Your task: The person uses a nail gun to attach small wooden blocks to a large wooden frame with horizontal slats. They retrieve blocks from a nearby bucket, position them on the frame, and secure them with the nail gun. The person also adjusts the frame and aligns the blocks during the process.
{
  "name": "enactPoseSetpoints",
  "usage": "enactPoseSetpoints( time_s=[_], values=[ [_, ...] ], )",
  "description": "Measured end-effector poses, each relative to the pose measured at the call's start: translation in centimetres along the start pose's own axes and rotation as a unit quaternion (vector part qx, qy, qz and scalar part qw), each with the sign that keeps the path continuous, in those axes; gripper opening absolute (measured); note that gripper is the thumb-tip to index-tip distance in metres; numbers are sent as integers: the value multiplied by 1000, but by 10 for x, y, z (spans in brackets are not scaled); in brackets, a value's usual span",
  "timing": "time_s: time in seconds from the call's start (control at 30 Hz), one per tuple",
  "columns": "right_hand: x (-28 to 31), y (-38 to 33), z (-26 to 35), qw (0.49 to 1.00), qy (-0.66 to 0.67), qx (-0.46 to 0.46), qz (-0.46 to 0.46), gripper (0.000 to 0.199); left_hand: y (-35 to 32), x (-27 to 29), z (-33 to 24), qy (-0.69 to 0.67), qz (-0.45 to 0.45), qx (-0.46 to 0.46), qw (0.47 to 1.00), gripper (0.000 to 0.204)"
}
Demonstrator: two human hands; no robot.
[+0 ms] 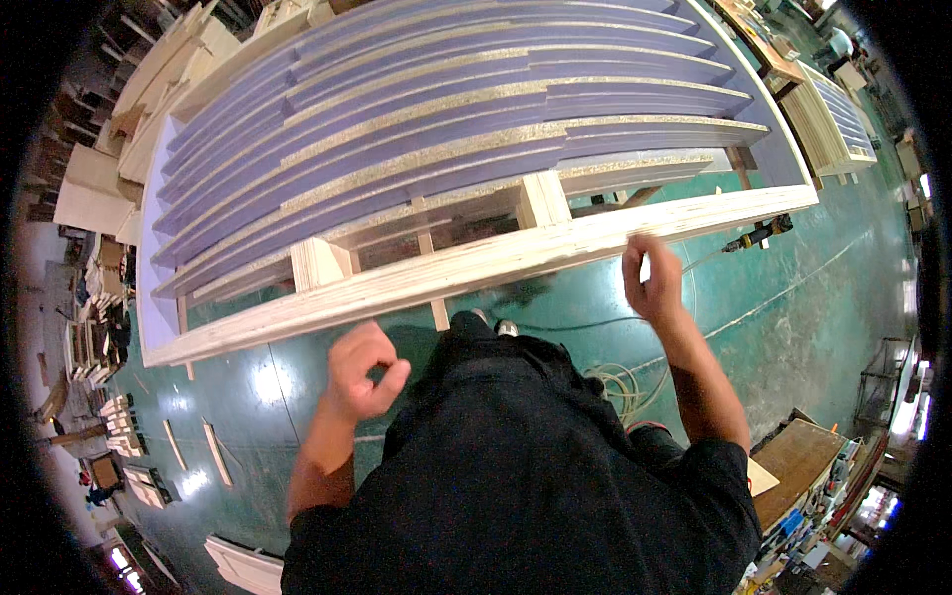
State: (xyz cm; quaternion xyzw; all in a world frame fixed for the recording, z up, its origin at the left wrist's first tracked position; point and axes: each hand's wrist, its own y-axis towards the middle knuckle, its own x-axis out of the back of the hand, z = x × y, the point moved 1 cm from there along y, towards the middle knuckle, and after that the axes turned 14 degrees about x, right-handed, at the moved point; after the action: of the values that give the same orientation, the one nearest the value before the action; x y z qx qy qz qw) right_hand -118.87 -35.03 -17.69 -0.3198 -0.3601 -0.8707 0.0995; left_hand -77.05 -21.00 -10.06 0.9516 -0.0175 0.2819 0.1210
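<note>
A large pale wooden frame (585, 233) lies across the view in front of me, its near rail of layered plywood running from lower left to upper right. Inside it stand several parallel slats (416, 164) with bluish-purple faces and raw particleboard edges. My left hand (365, 369) hovers just on my side of the rail, fingers curled in loosely and the thumb bent. Close to the rail's right half is my right hand (654, 280), its fingers curled toward the thumb with a see-through gap between. No object shows in either hand.
A yellow-and-black power drill (762, 234) is beyond the rail's right end. A coiled hose (625, 387) lies on the green floor by my legs. Wooden strips (216, 454) lie at left. A cluttered workbench (803, 466) stands at lower right, and stacked boards (828, 124) at upper right.
</note>
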Motion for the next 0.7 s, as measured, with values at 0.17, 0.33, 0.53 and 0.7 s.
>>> enactPoseSetpoints(
  time_s=[0.17, 0.33, 0.53, 0.7],
  values=[
    [-25, -164, -4, 913, 90, -271, 292, 51, -141, -33, 122, -94, 260, 455, 847, 14],
    [-61, -321, -15, 693, 388, -535, 289, 56, -204, -57, 144, -5, 402, 580, 708, 18],
    [-32, -326, 16, 692, 459, -410, 377, 46, -227, -71, 150, -71, 412, 630, 654, 20],
    [-22, -358, 25, 643, 537, -371, 401, 40, -240, -64, 144, -100, 425, 650, 621, 21]
  ],
)
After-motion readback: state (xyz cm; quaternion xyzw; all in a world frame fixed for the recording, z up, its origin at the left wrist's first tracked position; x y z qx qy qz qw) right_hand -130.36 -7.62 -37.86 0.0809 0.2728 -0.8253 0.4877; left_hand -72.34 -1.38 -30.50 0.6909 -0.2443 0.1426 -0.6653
